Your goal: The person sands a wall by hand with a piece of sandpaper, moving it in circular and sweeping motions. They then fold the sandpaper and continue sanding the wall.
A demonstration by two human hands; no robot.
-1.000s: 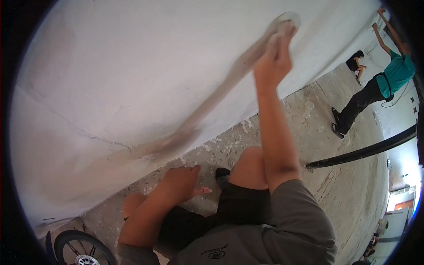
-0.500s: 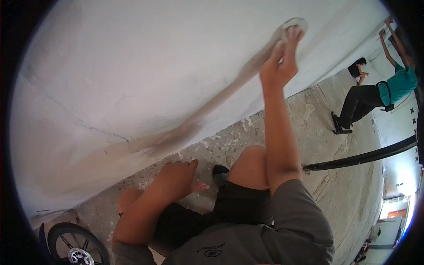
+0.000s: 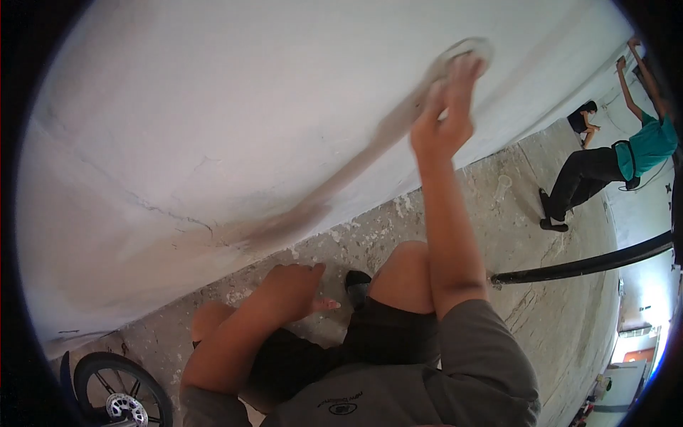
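A pale round pad (image 3: 478, 48) lies against the white wall (image 3: 235, 92), gripped by my right hand (image 3: 447, 107) with the arm stretched out. The hand and pad are slightly blurred. My left hand (image 3: 290, 290) hangs over my lap near the foot of the wall, its fingers curled and its thumb held apart; nothing shows in it. A thin crack (image 3: 167, 213) runs across the lower left of the wall.
On the right, a person in a teal shirt (image 3: 651, 146) stands with arms raised to the wall, and another person (image 3: 583, 121) sits farther back. A black bar (image 3: 583, 267) crosses the right side. A spoked wheel (image 3: 124, 391) is at the lower left, on the concrete floor (image 3: 526, 213).
My right hand and the pad have shifted slightly along the wall, still in contact with it. The person in teal has changed leg position. My left hand has barely moved.
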